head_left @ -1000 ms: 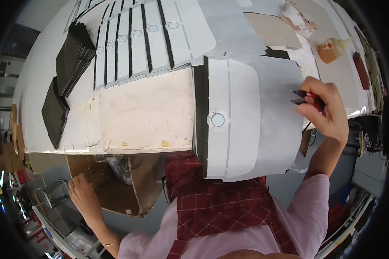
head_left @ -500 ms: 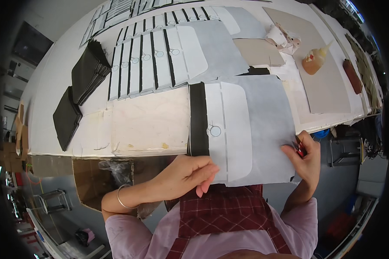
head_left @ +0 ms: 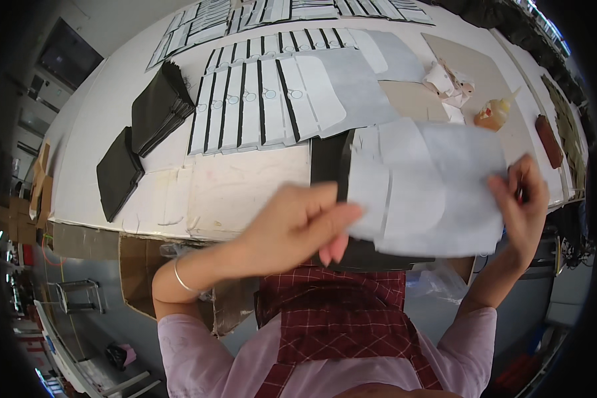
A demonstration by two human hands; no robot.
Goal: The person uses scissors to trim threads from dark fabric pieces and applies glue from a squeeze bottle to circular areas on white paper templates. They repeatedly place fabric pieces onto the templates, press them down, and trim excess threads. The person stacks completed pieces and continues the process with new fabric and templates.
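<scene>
A pale grey fabric panel (head_left: 458, 179) with a white patterned piece on its left part is raised above a black sheet (head_left: 328, 159) at the table's front edge. Closed fingers of my left hand (head_left: 298, 229), slightly blurred, are at the panel's lower left edge. My right hand (head_left: 523, 199) pinches its right edge between thumb and fingers. Something small and dark red, mostly hidden, sits in the right palm. Behind lies a fanned row of similar panels (head_left: 351, 86) with black strips and drawn circles.
Two stacks of folded black pieces (head_left: 156, 109) lie on the left of the white table (head_left: 245, 186). At the right are a grey board (head_left: 458, 60), a crumpled pale cloth (head_left: 448, 83), a glue bottle (head_left: 494, 114) and a brown block (head_left: 548, 141). A cardboard box (head_left: 136, 265) stands below.
The panel has been lifted and shifted right, uncovering the black sheet below it. Both hands have moved up, the right one also rightward. The view has shifted slightly.
</scene>
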